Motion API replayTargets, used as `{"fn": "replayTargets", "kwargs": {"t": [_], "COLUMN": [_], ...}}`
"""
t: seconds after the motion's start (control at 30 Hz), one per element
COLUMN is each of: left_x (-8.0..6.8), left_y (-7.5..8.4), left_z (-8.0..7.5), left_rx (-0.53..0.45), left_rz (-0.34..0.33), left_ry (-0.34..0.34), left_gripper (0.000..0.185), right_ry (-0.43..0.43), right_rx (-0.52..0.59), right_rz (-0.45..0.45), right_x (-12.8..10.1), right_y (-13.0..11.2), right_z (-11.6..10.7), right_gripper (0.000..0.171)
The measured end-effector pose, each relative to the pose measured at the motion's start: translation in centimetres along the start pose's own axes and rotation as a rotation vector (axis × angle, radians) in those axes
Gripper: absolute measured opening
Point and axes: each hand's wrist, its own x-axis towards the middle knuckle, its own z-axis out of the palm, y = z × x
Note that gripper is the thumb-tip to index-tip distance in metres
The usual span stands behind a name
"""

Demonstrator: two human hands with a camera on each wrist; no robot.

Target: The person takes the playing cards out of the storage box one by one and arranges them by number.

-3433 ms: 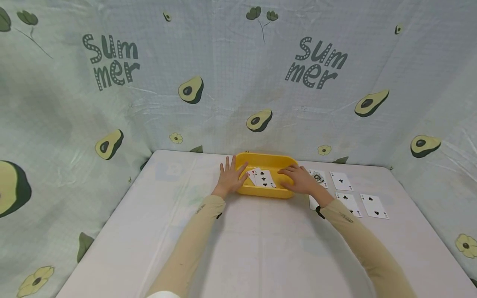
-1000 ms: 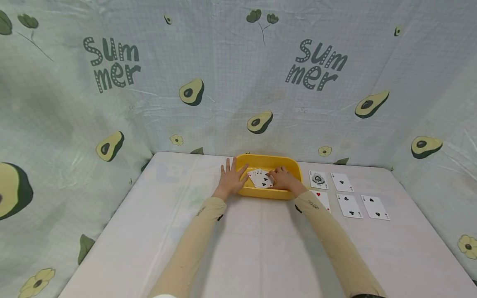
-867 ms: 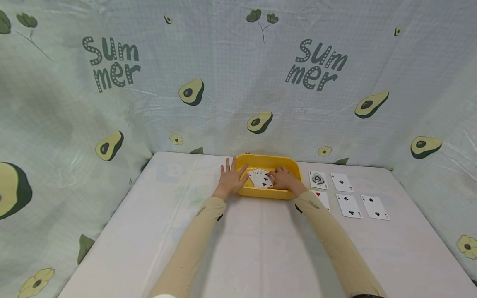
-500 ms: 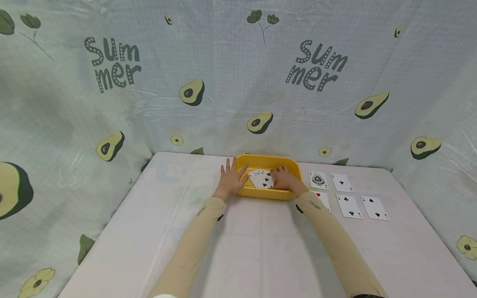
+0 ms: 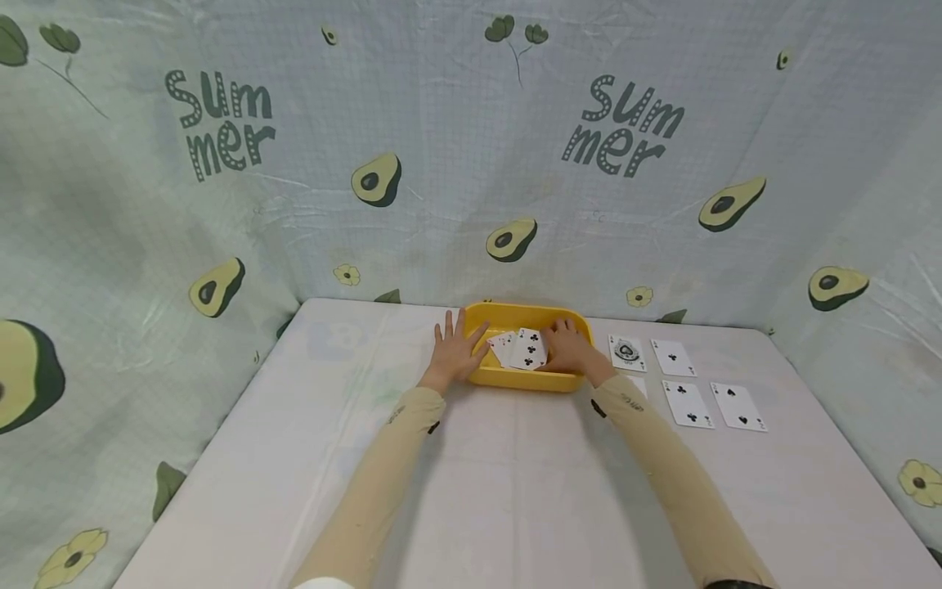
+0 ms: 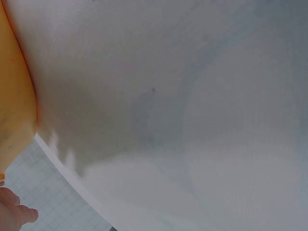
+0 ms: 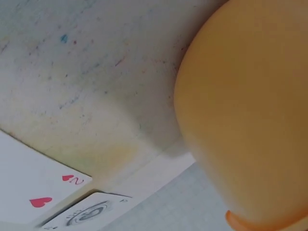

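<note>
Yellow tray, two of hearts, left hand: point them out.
Yellow tray (image 5: 515,379): head view, near wall.
Two of hearts (image 7: 29,180): right wrist view, middle of its visible face.
Left hand (image 5: 450,355): head view, back of the hand.

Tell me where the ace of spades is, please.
In the head view, the ace of spades lies right of the tray, beside the ace of clubs.

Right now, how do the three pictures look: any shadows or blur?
Head: fairly evenly lit, soft shadows beside the sleeves; left wrist: dim, a finger-shaped shadow on the table; right wrist: the tray looks soft, with shadow beside it, but the heart card reads clearly.
</note>
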Motion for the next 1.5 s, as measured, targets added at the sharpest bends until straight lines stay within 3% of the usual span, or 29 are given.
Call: {"fn": "replayTargets", "kwargs": {"t": [0.6, 0.97, 1.2, 1.5], "left_x": [0.4, 0.2, 0.3, 0.4], "left_y": [0.1, 0.2, 0.0, 0.0], "left_z": [0.1, -0.1, -0.1, 0.1], "left_rx": [0.015, 0.008, 0.005, 0.008], "left_rz": [-0.001, -0.007, 0.006, 0.004], "left_ry": [-0.012, -0.012, -0.006, -0.004], "left_gripper": [0.049, 0.048, 0.048, 0.048], "right_ry": [0.059, 0.116, 0.19, 0.216], "right_rx": [-0.068, -0.065, -0.079, -0.073], "right_rz": [-0.064, -0.094, -0.136, -0.131], "right_x": [-1.5, -3.2, -4.5, -6.8], "right_y": [0.3, 0.1, 1.0, 2.2], "right_z": [-1.8, -3.0, -3.2, -3.4], "right_gripper": [0.092, 0.086, 0.082, 0.084]}}
